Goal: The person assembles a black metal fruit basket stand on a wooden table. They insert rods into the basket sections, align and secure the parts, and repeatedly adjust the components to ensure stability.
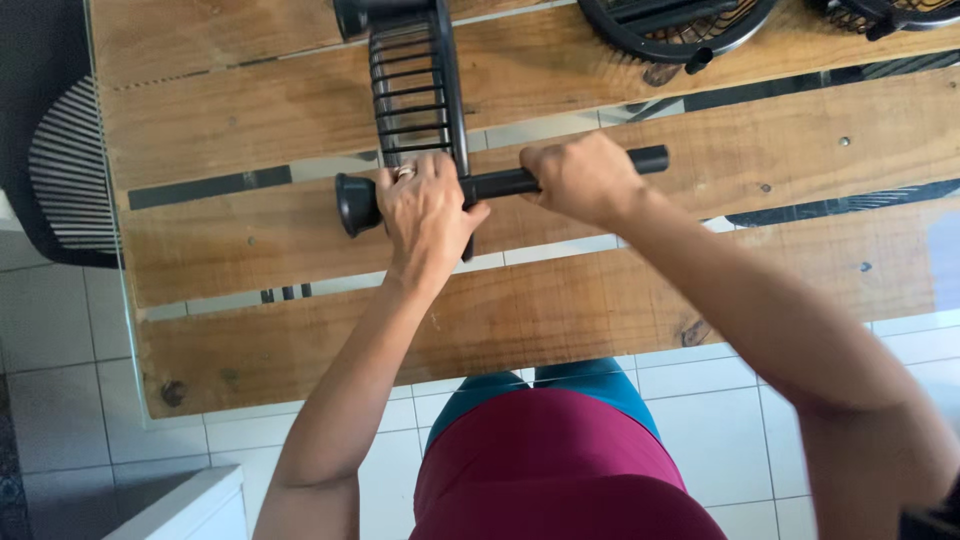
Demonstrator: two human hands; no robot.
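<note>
One black tube — two hands, left hand and right hand, seemingly gripping.

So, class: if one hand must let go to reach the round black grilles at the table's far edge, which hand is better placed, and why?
Probably the right hand: it grips the black tube on the side nearer the round grilles. The left hand sits further off, beside the ribbed black frame.
</note>
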